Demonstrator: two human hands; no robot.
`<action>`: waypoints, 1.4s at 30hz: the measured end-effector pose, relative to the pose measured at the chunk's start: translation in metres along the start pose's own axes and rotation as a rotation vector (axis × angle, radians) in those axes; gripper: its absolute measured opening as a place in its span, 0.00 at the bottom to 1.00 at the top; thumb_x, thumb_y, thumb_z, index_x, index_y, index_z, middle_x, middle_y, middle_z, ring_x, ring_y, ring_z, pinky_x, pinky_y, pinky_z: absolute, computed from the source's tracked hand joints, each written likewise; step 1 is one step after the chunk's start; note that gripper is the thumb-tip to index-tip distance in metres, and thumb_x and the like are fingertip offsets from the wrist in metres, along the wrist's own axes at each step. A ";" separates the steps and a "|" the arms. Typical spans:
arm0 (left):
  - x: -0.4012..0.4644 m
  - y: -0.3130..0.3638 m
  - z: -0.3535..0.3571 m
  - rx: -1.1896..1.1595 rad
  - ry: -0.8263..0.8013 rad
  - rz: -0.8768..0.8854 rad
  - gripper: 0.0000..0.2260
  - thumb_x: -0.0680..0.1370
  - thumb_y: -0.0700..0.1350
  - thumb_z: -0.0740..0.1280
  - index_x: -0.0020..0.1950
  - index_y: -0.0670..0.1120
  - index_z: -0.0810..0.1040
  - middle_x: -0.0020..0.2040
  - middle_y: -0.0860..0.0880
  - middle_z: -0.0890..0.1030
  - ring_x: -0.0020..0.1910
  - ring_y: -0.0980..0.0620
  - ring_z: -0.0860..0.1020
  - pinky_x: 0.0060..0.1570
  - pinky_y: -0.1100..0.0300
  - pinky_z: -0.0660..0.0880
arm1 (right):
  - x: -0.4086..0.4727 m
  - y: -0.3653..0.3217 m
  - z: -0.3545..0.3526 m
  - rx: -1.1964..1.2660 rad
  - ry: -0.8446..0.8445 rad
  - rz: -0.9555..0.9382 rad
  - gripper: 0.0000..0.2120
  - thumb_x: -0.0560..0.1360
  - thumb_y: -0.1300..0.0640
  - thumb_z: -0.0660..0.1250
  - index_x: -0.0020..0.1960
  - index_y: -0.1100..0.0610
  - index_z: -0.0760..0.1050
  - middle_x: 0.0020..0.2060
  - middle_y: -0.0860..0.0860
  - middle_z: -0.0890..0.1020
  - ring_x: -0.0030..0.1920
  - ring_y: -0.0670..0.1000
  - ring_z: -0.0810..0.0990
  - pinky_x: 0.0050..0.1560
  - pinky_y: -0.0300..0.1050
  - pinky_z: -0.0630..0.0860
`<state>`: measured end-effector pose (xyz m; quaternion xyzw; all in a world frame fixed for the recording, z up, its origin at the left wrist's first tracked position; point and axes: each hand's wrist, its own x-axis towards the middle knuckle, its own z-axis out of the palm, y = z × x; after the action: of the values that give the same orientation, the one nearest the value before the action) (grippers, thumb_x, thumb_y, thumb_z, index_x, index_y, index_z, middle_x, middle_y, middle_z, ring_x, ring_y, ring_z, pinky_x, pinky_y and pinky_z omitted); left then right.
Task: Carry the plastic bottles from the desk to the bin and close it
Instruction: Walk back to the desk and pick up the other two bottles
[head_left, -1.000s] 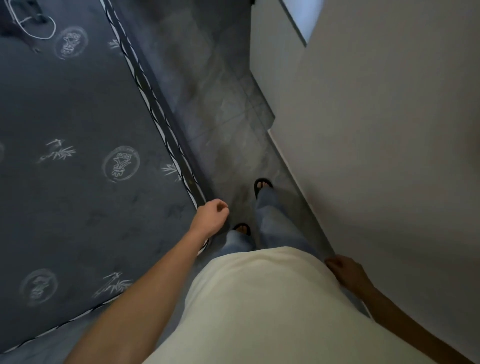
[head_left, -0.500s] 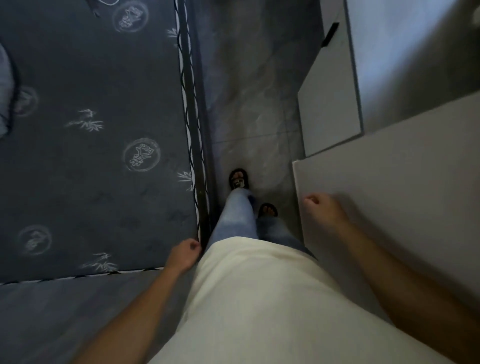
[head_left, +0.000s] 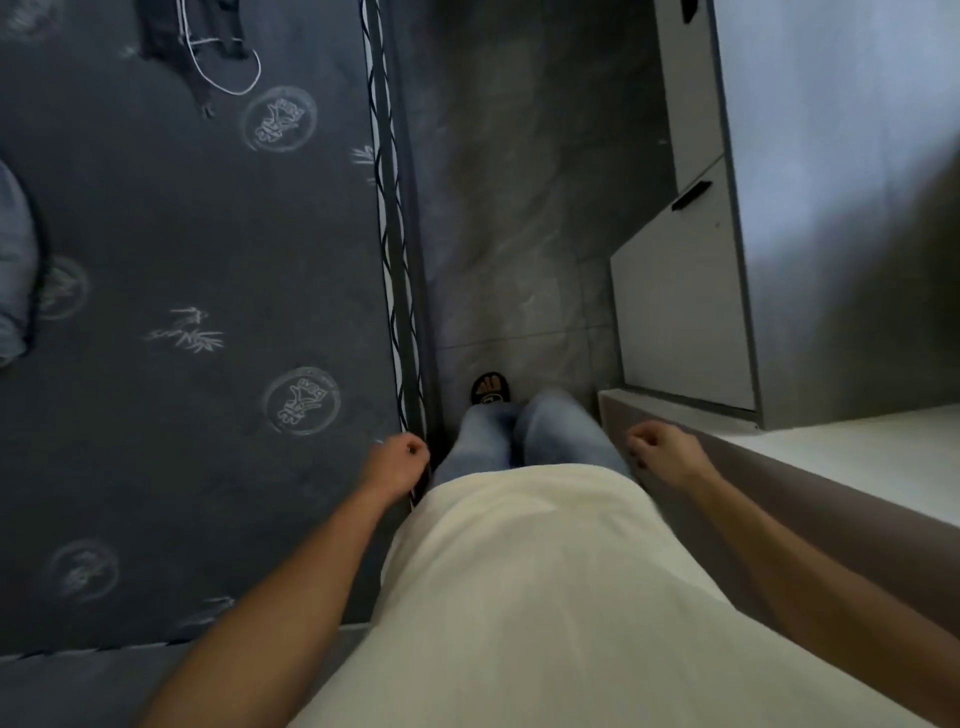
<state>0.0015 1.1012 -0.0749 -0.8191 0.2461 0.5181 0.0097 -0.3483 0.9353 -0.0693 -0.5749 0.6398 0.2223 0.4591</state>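
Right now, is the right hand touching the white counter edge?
Cannot tell. In the head view the right hand overlaps the white counter edge, loosely curled, but depth is unclear.

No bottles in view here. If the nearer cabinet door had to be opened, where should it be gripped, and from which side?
By the black handle, the only raised part on the otherwise flat nearer cabinet door, close to its top far corner. Come from the aisle side, which the door faces, probably with the right hand: it is empty, loosely curled, and on the cabinet's side.
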 end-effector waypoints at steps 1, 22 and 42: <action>0.012 0.021 -0.016 0.010 0.016 0.032 0.08 0.79 0.45 0.65 0.53 0.47 0.84 0.53 0.45 0.85 0.54 0.44 0.82 0.54 0.53 0.77 | 0.001 0.002 -0.003 0.012 -0.012 0.026 0.10 0.78 0.54 0.65 0.56 0.52 0.82 0.53 0.55 0.86 0.52 0.57 0.84 0.58 0.53 0.79; 0.152 0.217 -0.185 0.136 0.047 0.036 0.10 0.81 0.46 0.66 0.58 0.48 0.84 0.56 0.45 0.85 0.56 0.43 0.82 0.50 0.57 0.74 | 0.180 -0.194 -0.215 0.117 0.036 -0.019 0.12 0.78 0.51 0.64 0.58 0.50 0.81 0.53 0.52 0.85 0.54 0.55 0.82 0.55 0.45 0.77; 0.324 0.450 -0.400 0.373 -0.065 0.182 0.10 0.79 0.45 0.64 0.54 0.48 0.85 0.53 0.44 0.86 0.55 0.42 0.82 0.57 0.52 0.78 | 0.270 -0.341 -0.305 0.246 0.086 0.125 0.11 0.79 0.51 0.64 0.57 0.50 0.81 0.56 0.53 0.85 0.56 0.57 0.82 0.56 0.49 0.77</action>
<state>0.2637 0.4706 -0.0585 -0.7605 0.4101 0.4884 0.1223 -0.1066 0.4622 -0.0671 -0.4823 0.7160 0.1458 0.4833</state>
